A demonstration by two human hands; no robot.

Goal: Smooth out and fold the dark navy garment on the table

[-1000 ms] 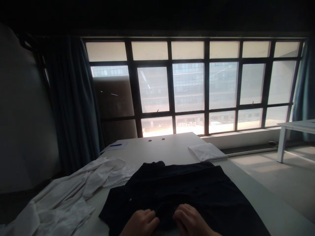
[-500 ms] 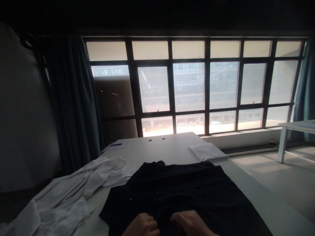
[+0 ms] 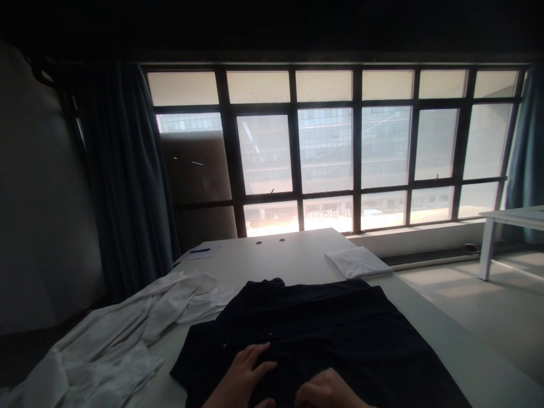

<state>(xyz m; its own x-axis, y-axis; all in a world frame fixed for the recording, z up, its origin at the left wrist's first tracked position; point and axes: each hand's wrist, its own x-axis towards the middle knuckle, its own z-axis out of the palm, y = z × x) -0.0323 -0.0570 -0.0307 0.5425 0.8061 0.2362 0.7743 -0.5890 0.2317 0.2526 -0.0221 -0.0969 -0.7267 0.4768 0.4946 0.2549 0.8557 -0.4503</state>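
The left hand point(image 3: 238, 378) now lies open on the black garment point(image 3: 323, 323), fingers spread and flat, and it sits further forward and further left than in the frame half a second ago, when its fingers were curled over the cloth close to the lower edge of the view. The right hand point(image 3: 328, 392) has sunk lower in the view and is mostly cut off by the bottom edge. Only its knuckles and the backs of its fingers show, bent down against the cloth, so I cannot tell whether it is pinching a fold or only pressing. The two hands are well apart, and the left one shows no grip. The garment lies spread flat on the worktop point(image 3: 272, 255), with its far edge bunched into a small hump and a couple of tiny pale specks, perhaps buttons, near the left hand. Its dark folds are hard to make out in the dim light, and its near end runs out of view. To the left, a crumpled white garment point(image 3: 106, 345) lies along the worktop and hangs past its edge. Beyond the black garment, a folded white cloth point(image 3: 357, 262) sits near the right edge, and a sheet of paper point(image 3: 199, 252) with a blue pen point(image 3: 199, 250) lies at the far left corner.
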